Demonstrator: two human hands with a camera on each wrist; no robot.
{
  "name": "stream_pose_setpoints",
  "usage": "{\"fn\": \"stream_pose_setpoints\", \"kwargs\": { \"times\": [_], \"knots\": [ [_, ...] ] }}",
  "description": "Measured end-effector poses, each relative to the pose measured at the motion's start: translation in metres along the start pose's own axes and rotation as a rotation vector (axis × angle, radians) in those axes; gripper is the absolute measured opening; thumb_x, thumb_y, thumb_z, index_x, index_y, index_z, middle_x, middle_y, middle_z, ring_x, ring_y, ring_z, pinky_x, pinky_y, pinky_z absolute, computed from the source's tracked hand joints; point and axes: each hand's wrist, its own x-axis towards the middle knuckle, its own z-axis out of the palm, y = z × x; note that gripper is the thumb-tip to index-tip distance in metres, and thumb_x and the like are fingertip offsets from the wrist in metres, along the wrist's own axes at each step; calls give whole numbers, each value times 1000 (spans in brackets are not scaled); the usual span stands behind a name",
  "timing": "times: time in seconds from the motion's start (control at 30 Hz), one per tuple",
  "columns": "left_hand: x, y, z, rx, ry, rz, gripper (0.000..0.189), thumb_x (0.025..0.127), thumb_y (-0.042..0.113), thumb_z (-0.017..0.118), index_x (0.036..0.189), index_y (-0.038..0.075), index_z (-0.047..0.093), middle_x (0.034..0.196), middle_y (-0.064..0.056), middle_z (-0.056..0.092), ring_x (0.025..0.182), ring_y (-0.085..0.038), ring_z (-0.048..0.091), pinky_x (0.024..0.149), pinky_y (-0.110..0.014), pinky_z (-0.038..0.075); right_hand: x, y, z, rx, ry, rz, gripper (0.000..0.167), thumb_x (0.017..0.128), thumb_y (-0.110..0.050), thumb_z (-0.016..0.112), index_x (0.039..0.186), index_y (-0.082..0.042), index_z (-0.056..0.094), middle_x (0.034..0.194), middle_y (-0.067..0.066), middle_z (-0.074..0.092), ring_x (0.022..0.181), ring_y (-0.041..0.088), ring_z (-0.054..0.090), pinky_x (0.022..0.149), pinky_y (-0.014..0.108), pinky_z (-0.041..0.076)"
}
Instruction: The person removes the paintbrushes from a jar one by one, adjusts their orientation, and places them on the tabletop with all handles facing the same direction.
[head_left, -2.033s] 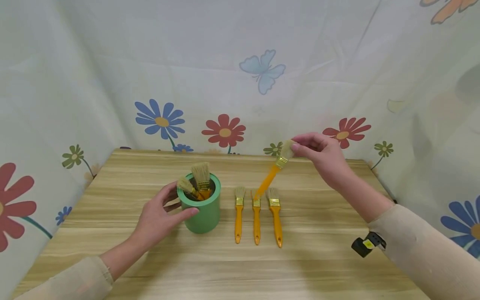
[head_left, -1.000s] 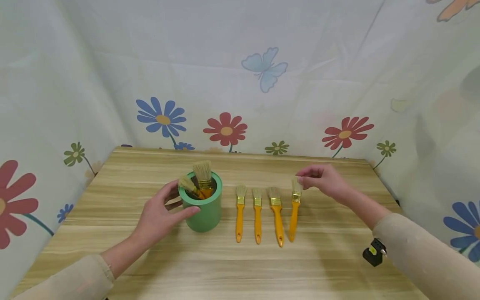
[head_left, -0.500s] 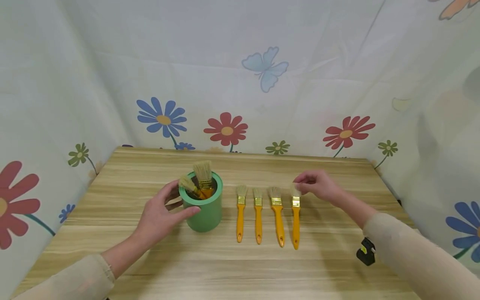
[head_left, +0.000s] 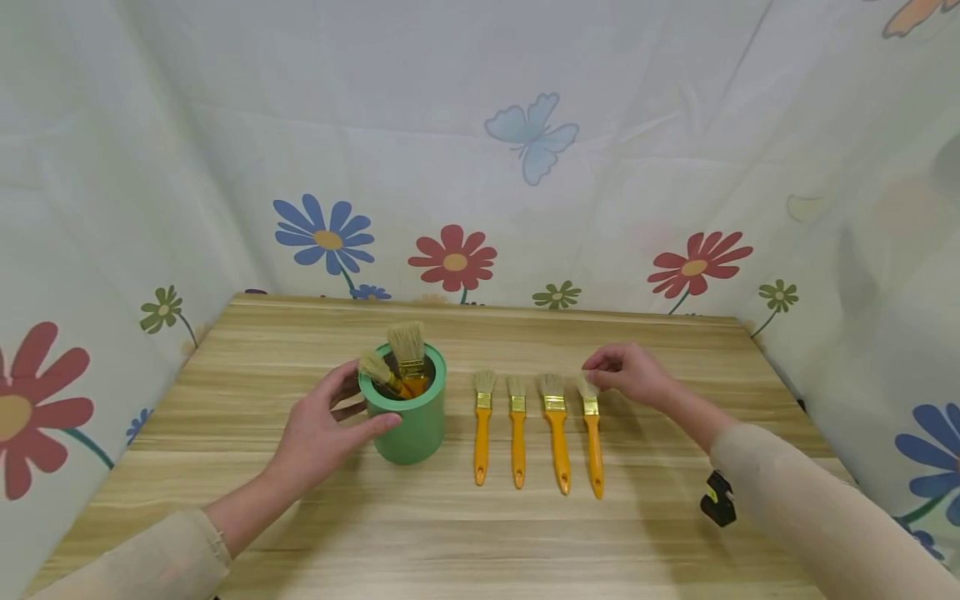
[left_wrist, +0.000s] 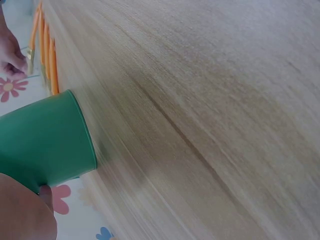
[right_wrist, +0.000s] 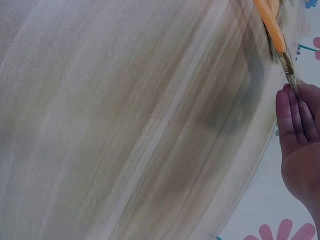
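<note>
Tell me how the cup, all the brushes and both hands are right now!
Green cup: upright, open at the top.
Two brushes inside: bristles up, poking out.
Three brushes beside it: lying in a row.
Rightmost brush: bristles pinched.
Left hand: holds the green cup.
Right hand: pinches the rightmost brush.

Compared with 2 seconds ago, the right hand (head_left: 630, 377) is sitting lower, and the paintbrush (head_left: 593, 437) it is pinching is lining up beside the other 3 brushes (head_left: 518, 437), on the side towards the right edge of the tabletop (head_left: 405, 542), instead of tilting in the air above them. Over the last 1 second, its handle end (head_left: 597, 487) is swinging towards the right edge, while the right sleeve (head_left: 817, 500) is drawing away from that edge. A red flower (head_left: 697, 267) behind the far right corner, partly covered before, is showing whole.
</note>
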Motion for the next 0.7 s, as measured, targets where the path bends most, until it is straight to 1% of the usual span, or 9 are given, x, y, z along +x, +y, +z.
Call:
{"fn": "stream_pose_setpoints", "kwargs": {
  "times": [0.07,0.17,0.27,0.5,0.7],
  "knots": [
    [0,0,0,-2,1,1,88,88,44,90,159,17,47,151,-10,59,138,-32,58,111,-48,58,2,1,1,-11,6,2,14,101,-7,74,112,2,77,94,7,76,81,19,70,74,28,64],
    [0,0,0,-4,3,4,88,87,43,91,159,17,47,150,-10,60,138,-32,58,111,-47,58,4,2,3,-31,11,-5,13,101,-6,74,111,1,77,94,7,76,81,19,70,72,24,62],
    [0,0,0,-3,4,6,88,87,43,91,159,17,47,150,-9,60,137,-31,59,110,-46,58,5,3,5,-53,9,-17,12,101,-6,74,110,0,78,94,6,76,81,19,69,73,25,63],
    [-1,1,0,2,3,4,88,88,44,90,159,17,47,150,-10,60,138,-32,58,110,-46,58,9,3,9,-106,12,-11,9,100,-7,75,108,-3,79,94,4,76,82,18,66,75,27,61],
    [-1,3,0,5,4,6,88,87,43,90,159,16,47,150,-10,60,137,-32,59,110,-46,58,10,3,9,-129,15,-18,10,101,-6,75,108,-2,79,94,5,76,82,18,65,75,28,61]
  ]
}}
